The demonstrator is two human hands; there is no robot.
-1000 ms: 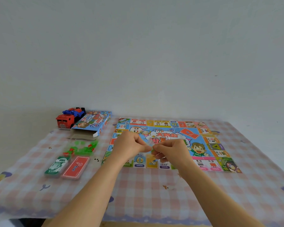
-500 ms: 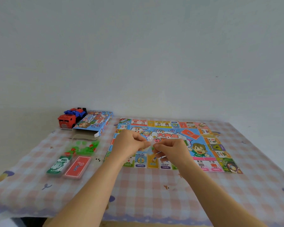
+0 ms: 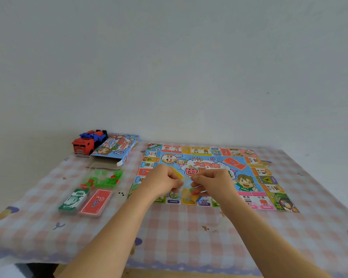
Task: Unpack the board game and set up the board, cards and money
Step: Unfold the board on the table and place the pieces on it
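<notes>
red toy truck [image 3: 82, 147]; behind it, perhaps a blue toy [image 3: 93, 134].

Bright, flat, even light; no glare, shadows barely there. Sharpest on the board [image 3: 205, 151], mid-frame. The clear bag [image 3: 189, 190] over the board's near edge is motion-smeared. Left of the board, the money pack [image 3: 74, 199] is soft. Wide-angle bows the tablecloth [image 3: 169, 237] edges.

I seem to be in a room at home: a pink checked tablecloth [image 3: 169, 227] with cartoon prints lies before me, against a bare white wall [image 3: 169, 67], and on it sit a red toy truck [image 3: 82, 147] and a child's colourful game board [image 3: 257, 171].
</notes>
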